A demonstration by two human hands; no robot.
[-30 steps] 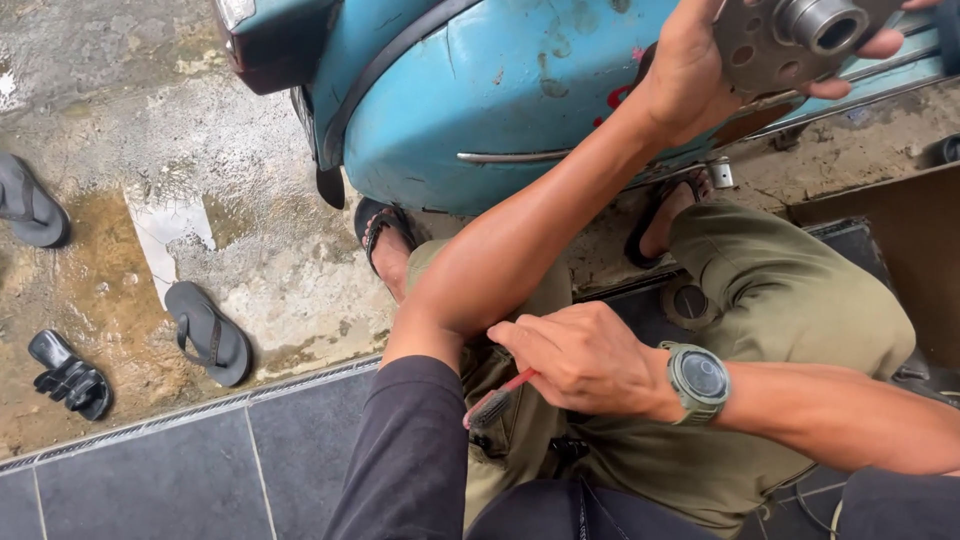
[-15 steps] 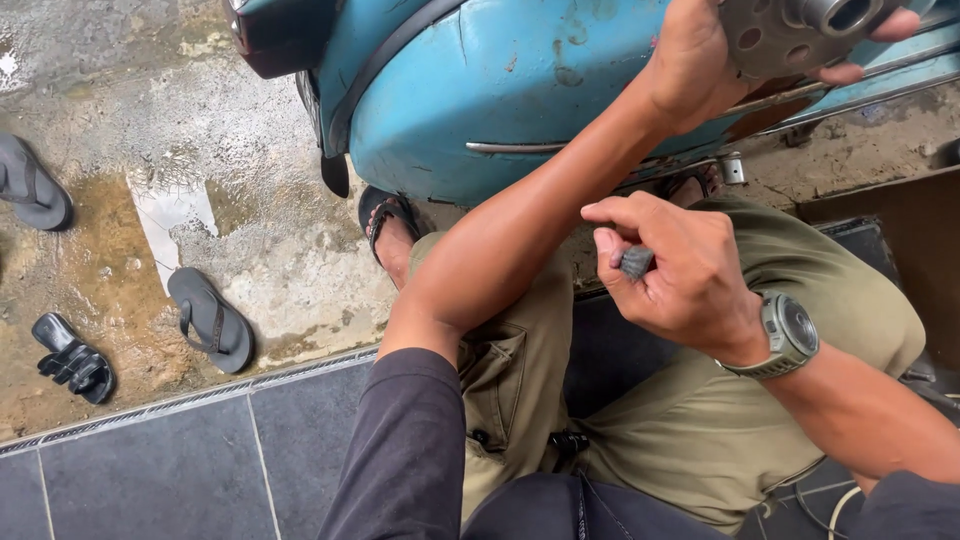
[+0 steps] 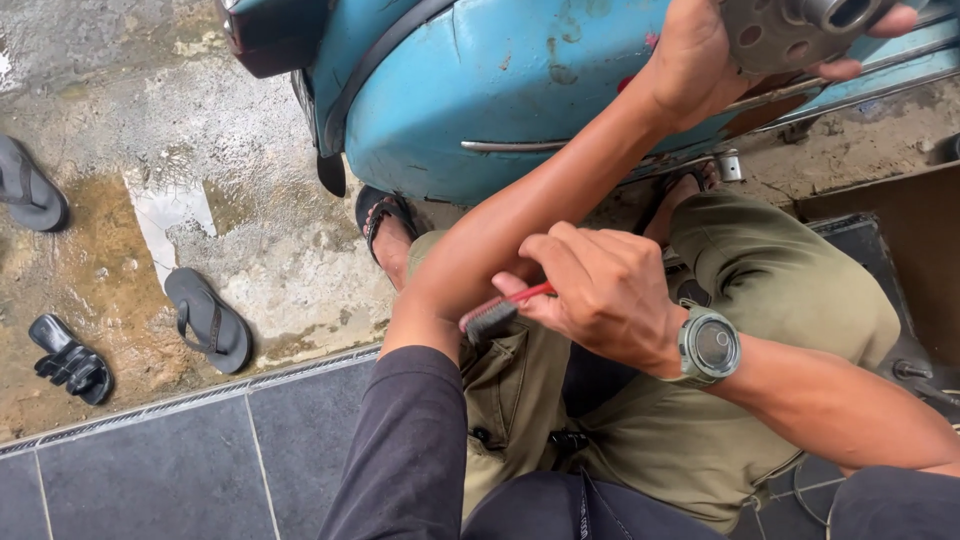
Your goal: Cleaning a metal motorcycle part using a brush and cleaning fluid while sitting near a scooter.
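My left hand (image 3: 700,55) is raised at the top right, gripping a round grey metal hub disc (image 3: 790,30) with several holes and a central sleeve. My right hand (image 3: 600,290), with a grey watch (image 3: 708,347) on its wrist, holds a red-handled brush (image 3: 495,315) with dirty dark bristles. The bristles rest against my left forearm near the elbow, above my olive trousers (image 3: 770,290).
A blue scooter body (image 3: 500,90) stands just ahead over wet, muddy concrete. My feet in sandals (image 3: 385,225) are under it. Loose dark sandals (image 3: 205,320) and a black sandal (image 3: 70,365) lie at left. Dark tiles (image 3: 180,470) run behind a drain edge.
My right hand rose from my trouser pocket, lifted the brush toward the scooter, then came back down and left so the bristles touch my left forearm. The left hand stayed up with the disc.
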